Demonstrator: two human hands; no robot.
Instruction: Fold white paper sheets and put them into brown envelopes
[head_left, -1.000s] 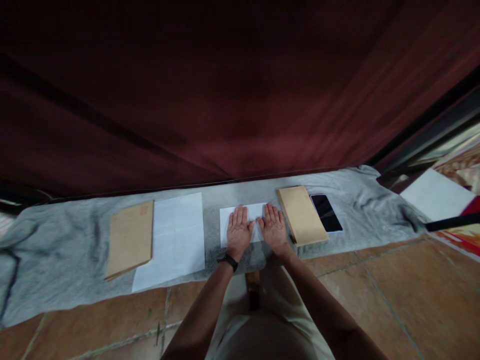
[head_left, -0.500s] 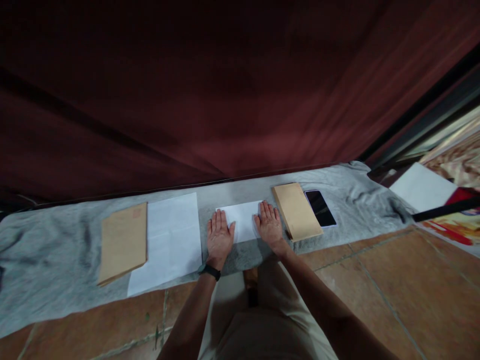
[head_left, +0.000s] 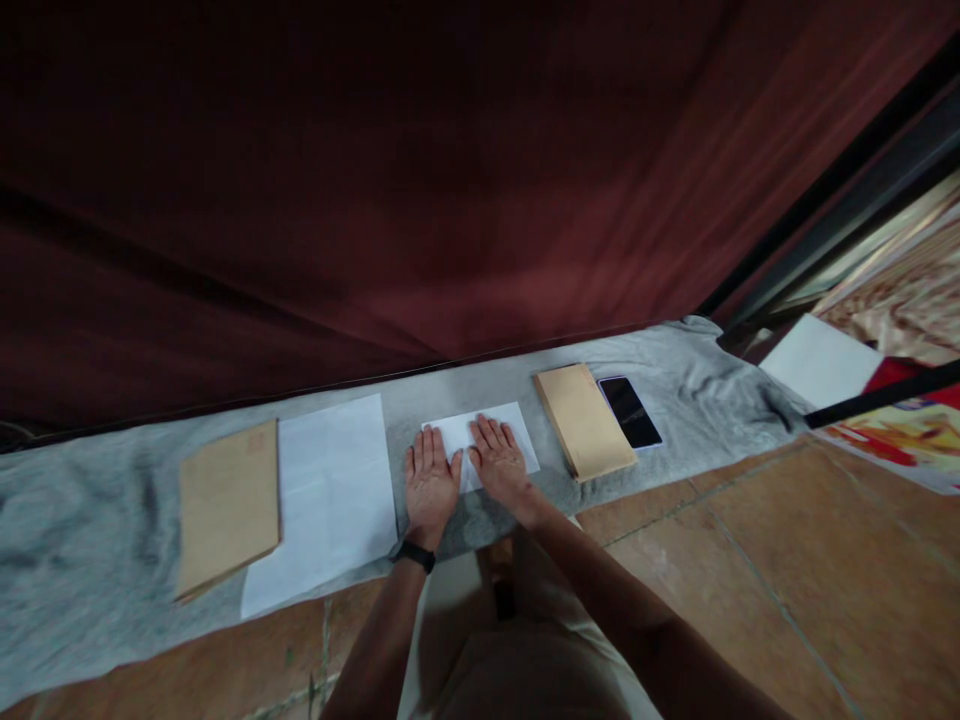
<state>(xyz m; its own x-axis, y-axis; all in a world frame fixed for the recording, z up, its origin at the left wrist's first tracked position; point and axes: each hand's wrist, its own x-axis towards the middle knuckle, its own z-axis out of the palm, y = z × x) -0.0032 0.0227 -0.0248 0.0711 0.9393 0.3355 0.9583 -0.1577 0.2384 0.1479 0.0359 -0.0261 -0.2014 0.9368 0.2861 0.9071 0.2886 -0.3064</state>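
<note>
A small folded white paper lies on a grey cloth spread over the floor. My left hand rests flat on the paper's left edge, fingers stretched out, a black band on its wrist. Beside it my right hand lies flat on the middle of the paper, fingers together and extended. Neither hand holds anything.
Left of my hands lie a larger white sheet and a brown envelope. To the right sit a stack of brown envelopes and a dark phone. A dark red curtain hangs behind; terracotta tiles lie in front.
My right hand has slid left from the paper's right edge to its middle. My left hand went to the left edge earlier and stays there. The view drifted slightly.
</note>
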